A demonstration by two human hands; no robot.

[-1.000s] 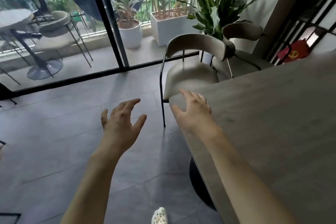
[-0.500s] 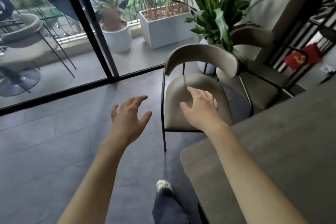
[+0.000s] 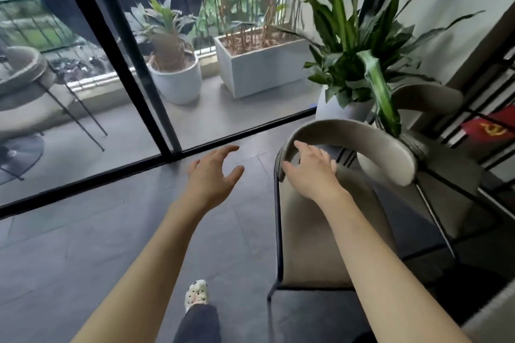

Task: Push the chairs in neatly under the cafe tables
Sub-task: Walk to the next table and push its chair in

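A beige chair (image 3: 315, 234) with a curved backrest (image 3: 359, 142) and thin black legs stands right of centre, pulled out from the grey table (image 3: 493, 317), whose corner shows at the bottom right. My right hand (image 3: 312, 170) hovers over the seat just below the backrest's left end, fingers spread, holding nothing. My left hand (image 3: 214, 172) is open in the air left of the chair, above the floor. A second beige chair (image 3: 434, 100) stands behind the first, by the wall.
A large potted plant (image 3: 359, 69) leans over both chairs. A black-framed glass door (image 3: 117, 64) runs across the back, with white planters (image 3: 262, 64) and another chair (image 3: 22, 86) outside. My foot in a white shoe (image 3: 196, 294) is on the grey tile floor.
I have stepped closer to the chair; the table has slid to the bottom right edge of view. Both hands have risen, and my right hand has reached the backrest's left end.
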